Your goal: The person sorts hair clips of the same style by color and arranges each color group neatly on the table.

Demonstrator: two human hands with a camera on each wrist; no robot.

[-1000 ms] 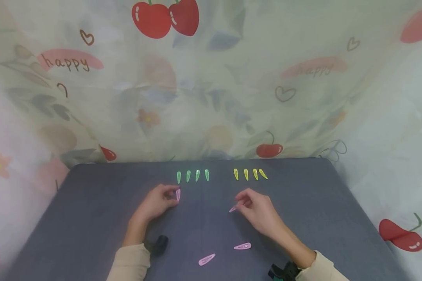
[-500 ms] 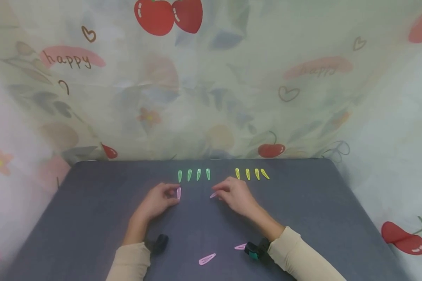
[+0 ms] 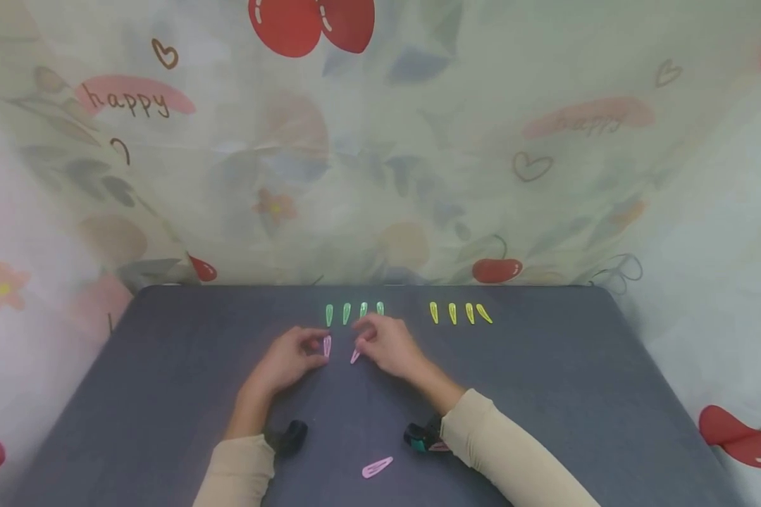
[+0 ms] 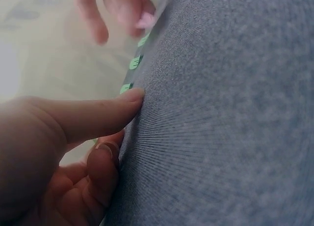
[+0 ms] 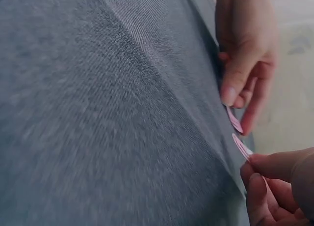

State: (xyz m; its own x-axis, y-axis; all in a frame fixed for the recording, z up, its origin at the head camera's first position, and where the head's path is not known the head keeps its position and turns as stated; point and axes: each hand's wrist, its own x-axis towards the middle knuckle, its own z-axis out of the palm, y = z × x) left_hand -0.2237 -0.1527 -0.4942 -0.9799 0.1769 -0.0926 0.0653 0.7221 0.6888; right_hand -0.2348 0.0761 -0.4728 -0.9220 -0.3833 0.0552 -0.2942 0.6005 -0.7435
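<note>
A pink snap hair clip (image 3: 327, 346) lies upright below the leftmost green clip. My left hand (image 3: 294, 358) holds it lengthwise, index finger at its top end and thumb at its bottom end. Just to the right, my right hand (image 3: 388, 345) pinches a second pink hair clip (image 3: 354, 356) between thumb and fingers, its free end tilted down and leftward. The right wrist view shows the two clips close together, the held clip (image 5: 241, 146) pointing toward the one at my left hand (image 5: 248, 54). In the left wrist view, my left thumb and fingers hide their clip.
A row of several green hair clips (image 3: 347, 313) lies at the back, partly behind my right hand. Several yellow hair clips (image 3: 453, 314) line up to its right. One pink clip (image 3: 377, 467) lies near the front; another is mostly covered by the right wrist camera (image 3: 418, 436).
My right hand has carried its pink clip leftward and slightly back, up close to my left hand. My left hand stays at its clip. The head view has tilted slightly.
</note>
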